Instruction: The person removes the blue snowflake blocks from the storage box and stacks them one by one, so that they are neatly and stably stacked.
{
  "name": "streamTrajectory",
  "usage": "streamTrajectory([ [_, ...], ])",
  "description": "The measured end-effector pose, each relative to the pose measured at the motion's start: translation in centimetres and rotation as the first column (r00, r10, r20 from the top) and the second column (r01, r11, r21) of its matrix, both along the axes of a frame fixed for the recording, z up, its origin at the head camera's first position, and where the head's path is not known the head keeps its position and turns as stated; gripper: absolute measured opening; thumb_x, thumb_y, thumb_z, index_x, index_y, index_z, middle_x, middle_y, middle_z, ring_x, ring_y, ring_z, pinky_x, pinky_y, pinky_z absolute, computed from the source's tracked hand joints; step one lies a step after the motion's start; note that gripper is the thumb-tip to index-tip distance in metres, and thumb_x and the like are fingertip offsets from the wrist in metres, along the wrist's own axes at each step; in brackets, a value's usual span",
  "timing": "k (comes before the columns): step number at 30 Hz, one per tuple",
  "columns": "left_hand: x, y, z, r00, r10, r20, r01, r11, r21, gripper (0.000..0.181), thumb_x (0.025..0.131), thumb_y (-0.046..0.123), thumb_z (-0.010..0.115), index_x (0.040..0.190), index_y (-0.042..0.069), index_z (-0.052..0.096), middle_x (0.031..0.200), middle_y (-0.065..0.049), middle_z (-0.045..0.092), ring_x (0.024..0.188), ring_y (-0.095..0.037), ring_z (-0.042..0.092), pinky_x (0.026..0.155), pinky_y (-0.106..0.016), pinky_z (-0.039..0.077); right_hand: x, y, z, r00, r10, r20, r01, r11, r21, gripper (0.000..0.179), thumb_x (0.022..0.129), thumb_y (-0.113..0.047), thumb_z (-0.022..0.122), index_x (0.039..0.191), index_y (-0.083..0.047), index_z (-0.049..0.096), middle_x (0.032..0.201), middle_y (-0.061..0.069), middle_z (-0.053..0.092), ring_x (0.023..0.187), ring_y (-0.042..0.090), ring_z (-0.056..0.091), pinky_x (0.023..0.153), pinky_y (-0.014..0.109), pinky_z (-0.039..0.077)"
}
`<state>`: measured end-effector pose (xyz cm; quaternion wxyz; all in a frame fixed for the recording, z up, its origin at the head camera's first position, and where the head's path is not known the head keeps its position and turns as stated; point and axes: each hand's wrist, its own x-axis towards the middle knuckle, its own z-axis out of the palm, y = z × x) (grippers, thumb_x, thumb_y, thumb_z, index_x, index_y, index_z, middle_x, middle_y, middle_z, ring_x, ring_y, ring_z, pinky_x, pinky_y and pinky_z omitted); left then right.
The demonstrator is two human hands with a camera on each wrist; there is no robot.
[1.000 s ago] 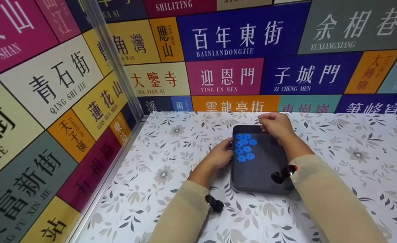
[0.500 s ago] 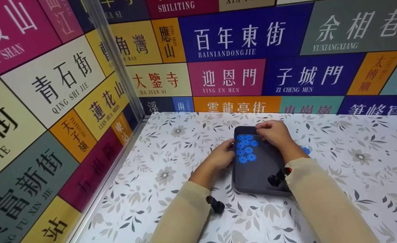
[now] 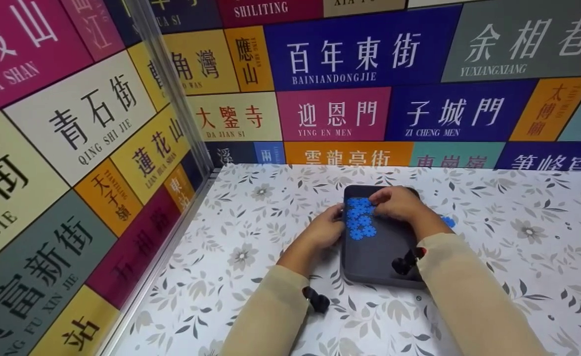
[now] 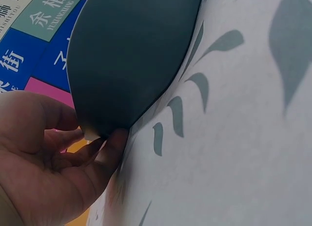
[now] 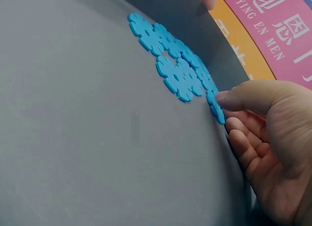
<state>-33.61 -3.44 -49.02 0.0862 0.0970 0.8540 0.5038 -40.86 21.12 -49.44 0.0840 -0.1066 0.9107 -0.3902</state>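
A dark grey tray (image 3: 377,259) lies on the table, with a cluster of flat blue flower-shaped discs (image 3: 362,231) along its left inner side. My left hand (image 3: 327,227) holds the tray's left side; in the left wrist view its fingers are at the tray's outer wall and rim. Reaching in from the right, my right hand (image 3: 400,205) is over the far part of the tray, fingertips at the cluster's edge. In the right wrist view, its thumb and fingers pinch one blue flower-shaped disc (image 5: 214,110) beside the other discs (image 5: 175,77).
Another blue disc (image 3: 448,221) lies on the table to the right of the tray, partly hidden by the right forearm. The table has a white floral cloth (image 3: 241,296). Walls with coloured sign panels (image 3: 330,113) stand behind and to the left.
My right hand has moved from the tray's far rim down and inward to the discs. The disc right of the tray has come into view beside the forearm. My left hand stays at the tray.
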Motion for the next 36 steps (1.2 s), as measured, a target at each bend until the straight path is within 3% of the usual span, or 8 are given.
streamTrajectory([
  [5, 0.0, 0.0, 0.0, 1.0, 0.003, 0.01, -0.003, 1.0, 0.016, 0.06, 0.102, 0.011, 0.054, 0.161, 0.011, 0.048, 0.156, -0.014, 0.061, 0.141, -0.028, 0.057, 0.118, -0.042, 0.047, -0.1, -0.1, 0.0, 1.0, 0.019, 0.004, -0.019, 0.999, 0.036, 0.041, 0.09, -0.018, 0.08, 0.128, -0.004, 0.074, 0.129, 0.019, 0.074, 0.107, 0.027, 0.064, 0.089, 0.031, 0.053],
  [8, 0.0, 0.0, 0.0, 1.0, -0.008, 0.016, 0.007, 1.0, 0.029, 0.06, 0.102, 0.01, 0.052, 0.162, 0.012, 0.048, 0.154, -0.015, 0.062, 0.134, -0.027, 0.061, 0.096, -0.036, 0.057, -0.2, -0.3, -0.1, 1.0, 0.026, -0.007, -0.026, 0.998, 0.048, 0.039, 0.089, -0.018, 0.082, 0.126, -0.006, 0.076, 0.126, 0.018, 0.076, 0.105, 0.027, 0.064, 0.09, 0.035, 0.053],
  [11, 0.0, 0.0, -0.1, 1.0, -0.014, 0.016, 0.013, 0.999, 0.035, 0.06, 0.102, 0.009, 0.051, 0.162, 0.011, 0.048, 0.153, -0.015, 0.063, 0.127, -0.026, 0.064, 0.075, -0.029, 0.054, -0.2, -0.4, 0.1, 0.999, 0.039, -0.015, -0.038, 0.997, 0.066, 0.038, 0.09, -0.019, 0.082, 0.126, -0.006, 0.076, 0.126, 0.017, 0.076, 0.108, 0.029, 0.064, 0.096, 0.041, 0.054],
  [13, 0.0, -0.1, -0.1, 1.0, -0.011, 0.018, 0.01, 0.999, 0.042, 0.06, 0.102, 0.009, 0.052, 0.162, 0.01, 0.047, 0.153, -0.016, 0.062, 0.127, -0.026, 0.064, 0.073, -0.027, 0.053, -0.1, -0.5, 0.2, 0.999, 0.048, -0.011, -0.047, 0.996, 0.078, 0.038, 0.092, -0.018, 0.081, 0.127, -0.006, 0.075, 0.128, 0.017, 0.075, 0.112, 0.031, 0.065, 0.101, 0.046, 0.054],
  [17, 0.1, -0.1, 0.1, 1.0, -0.007, 0.026, 0.006, 0.999, 0.044, 0.062, 0.101, 0.009, 0.052, 0.163, 0.009, 0.046, 0.156, -0.016, 0.061, 0.132, -0.026, 0.061, 0.091, -0.033, 0.057, -0.1, -0.8, 0.6, 0.998, 0.063, -0.001, -0.062, 0.991, 0.122, 0.036, 0.094, -0.016, 0.079, 0.128, -0.005, 0.075, 0.127, 0.019, 0.074, 0.116, 0.034, 0.065, 0.107, 0.053, 0.053],
  [22, 0.2, -0.2, 0.1, 1.0, 0.016, 0.026, -0.016, 1.0, 0.01, 0.061, 0.102, 0.011, 0.053, 0.162, 0.012, 0.047, 0.156, -0.013, 0.06, 0.138, -0.026, 0.058, 0.114, -0.041, 0.049, 0.1, -1.1, 1.1, 0.998, 0.053, 0.019, -0.055, 0.984, 0.167, 0.035, 0.096, -0.016, 0.077, 0.129, -0.004, 0.074, 0.127, 0.022, 0.072, 0.116, 0.036, 0.064, 0.109, 0.057, 0.051],
  [30, 0.1, 0.0, -0.1, 0.999, 0.011, 0.03, -0.012, 1.0, 0.02, 0.062, 0.101, 0.009, 0.053, 0.163, 0.01, 0.046, 0.159, -0.014, 0.058, 0.15, -0.029, 0.051, 0.129, -0.044, 0.036, 0.7, -1.7, 1.8, 0.999, 0.042, 0.003, -0.041, 0.967, 0.25, 0.038, 0.095, -0.014, 0.079, 0.129, 0.0, 0.074, 0.13, 0.023, 0.073, 0.119, 0.039, 0.067, 0.108, 0.059, 0.054],
  [36, 0.2, 0.1, 0.2, 1.0, 0.013, 0.026, -0.013, 1.0, -0.003, 0.062, 0.101, 0.01, 0.054, 0.162, 0.011, 0.047, 0.159, -0.012, 0.058, 0.152, -0.028, 0.05, 0.13, -0.043, 0.035, 0.8, -2.4, 2.4, 0.996, 0.069, -0.05, -0.05, 0.946, 0.32, 0.027, 0.091, -0.01, 0.079, 0.116, 0.0, 0.08, 0.121, 0.02, 0.078, 0.107, 0.034, 0.07, 0.1, 0.054, 0.058],
])
